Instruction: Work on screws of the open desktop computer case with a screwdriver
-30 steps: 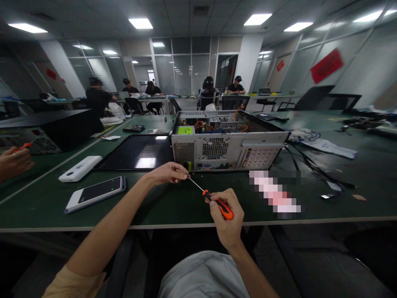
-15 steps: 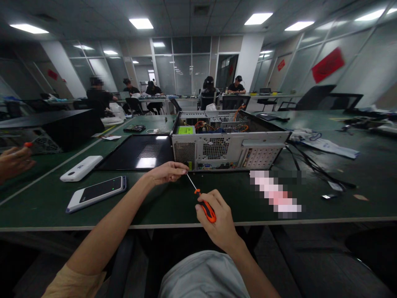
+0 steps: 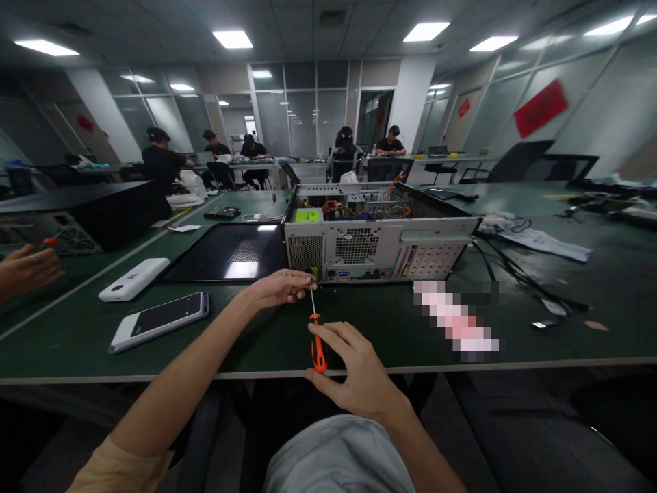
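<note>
An orange and black screwdriver (image 3: pixel 319 352) points away from me over the table's front edge. My right hand (image 3: pixel 359 370) holds its handle loosely, fingertips near the collar and thumb by the butt end. At the tip of the metal shaft, my left hand (image 3: pixel 280 287) is closed in a pinch; whatever lies between thumb and finger is too small to make out. Just beyond sits an opened computer case (image 3: pixel 380 250) on its side, rear panel facing me, with wires and a green-labelled part inside. The pinching fingers are in front of its lower left corner.
A black side panel (image 3: pixel 220 253) lies left of the case. Nearer are a white power bank (image 3: pixel 134 279) and a phone-like device (image 3: pixel 159 320). Black cables (image 3: pixel 518 274) and a white glove (image 3: pixel 538 241) lie right. At far left, another person's hand (image 3: pixel 31 270) holds an orange-ended tool.
The screwdriver's handle has swung left, so the shaft now points nearly straight ahead. My right hand's fingers have loosened around the handle. The left hand has barely moved.
</note>
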Motion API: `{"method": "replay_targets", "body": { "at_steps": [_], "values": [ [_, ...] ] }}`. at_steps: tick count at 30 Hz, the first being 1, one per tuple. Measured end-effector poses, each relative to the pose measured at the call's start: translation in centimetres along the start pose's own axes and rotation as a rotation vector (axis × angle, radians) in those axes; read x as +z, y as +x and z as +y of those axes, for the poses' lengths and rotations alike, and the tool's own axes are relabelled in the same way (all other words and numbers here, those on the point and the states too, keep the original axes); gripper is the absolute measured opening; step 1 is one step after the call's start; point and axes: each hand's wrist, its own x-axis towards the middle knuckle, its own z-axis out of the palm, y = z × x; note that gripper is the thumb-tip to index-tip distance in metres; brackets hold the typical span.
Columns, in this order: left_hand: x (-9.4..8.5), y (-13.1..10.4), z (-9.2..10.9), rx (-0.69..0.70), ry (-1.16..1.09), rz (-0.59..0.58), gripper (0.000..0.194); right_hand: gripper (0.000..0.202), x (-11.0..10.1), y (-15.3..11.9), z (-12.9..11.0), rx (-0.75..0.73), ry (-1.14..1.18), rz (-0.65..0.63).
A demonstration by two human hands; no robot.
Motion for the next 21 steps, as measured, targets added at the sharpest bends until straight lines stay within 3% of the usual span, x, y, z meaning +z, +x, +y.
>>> {"method": "replay_targets", "body": {
  "at_steps": [13,21],
  "values": [
    [0.8,0.0,0.3,-0.047,-0.009,0.076,0.006,0.069,-0.1,0.2,0.3,0.047,-0.062,-0.081],
    [1.3,0.0,0.3,-0.102,0.072,0.088,0.017,0.067,-0.2,0.2,0.0,0.088,-0.031,-0.131]
  ]
}}
